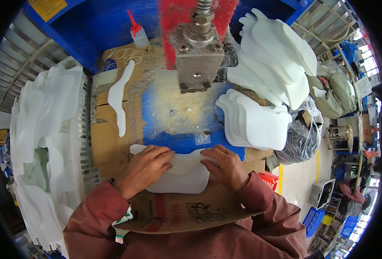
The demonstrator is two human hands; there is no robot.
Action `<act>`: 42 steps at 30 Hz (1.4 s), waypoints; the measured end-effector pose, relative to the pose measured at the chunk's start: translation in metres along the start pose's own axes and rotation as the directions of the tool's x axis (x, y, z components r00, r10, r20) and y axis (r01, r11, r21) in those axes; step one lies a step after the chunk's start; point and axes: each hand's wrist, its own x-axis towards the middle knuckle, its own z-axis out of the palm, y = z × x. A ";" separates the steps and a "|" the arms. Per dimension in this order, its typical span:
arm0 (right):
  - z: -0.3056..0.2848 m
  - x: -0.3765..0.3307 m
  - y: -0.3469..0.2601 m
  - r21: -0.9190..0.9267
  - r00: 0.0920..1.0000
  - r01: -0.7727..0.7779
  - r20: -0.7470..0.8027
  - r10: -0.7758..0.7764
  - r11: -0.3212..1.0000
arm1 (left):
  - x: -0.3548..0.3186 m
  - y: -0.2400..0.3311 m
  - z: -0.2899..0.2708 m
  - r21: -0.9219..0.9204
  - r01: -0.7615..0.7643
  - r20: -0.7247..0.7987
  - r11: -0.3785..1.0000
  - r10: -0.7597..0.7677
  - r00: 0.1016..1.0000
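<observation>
A white, wavy-edged foam-like piece (180,183) lies at the near edge of the blue machine bed, before my body. My left hand (144,167) bends its fingers over the piece's left end. At the right end, my right hand (226,166) pinches it between thumb and fingers. A duller curved band (184,162) runs between both hands across the upper part; whether it is a separate layer I cannot tell. Beyond, a grey metal machine head (198,64) hangs over the blue bed (173,140), which carries pale dust.
To the right stand a short stack of white shaped pieces (256,123) and a taller pile (273,56). A white crate (85,129) heaped with similar pieces is at left. A narrow white strip (119,97) and a red-tipped bottle (139,36) rest on cardboard. Printed cardboard (169,211) sits against me.
</observation>
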 end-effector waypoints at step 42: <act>0.010 -0.018 0.035 0.174 0.926 -0.257 -0.236 0.294 0.951 | 0.025 0.025 0.026 0.134 -0.114 0.146 0.984 0.094 0.985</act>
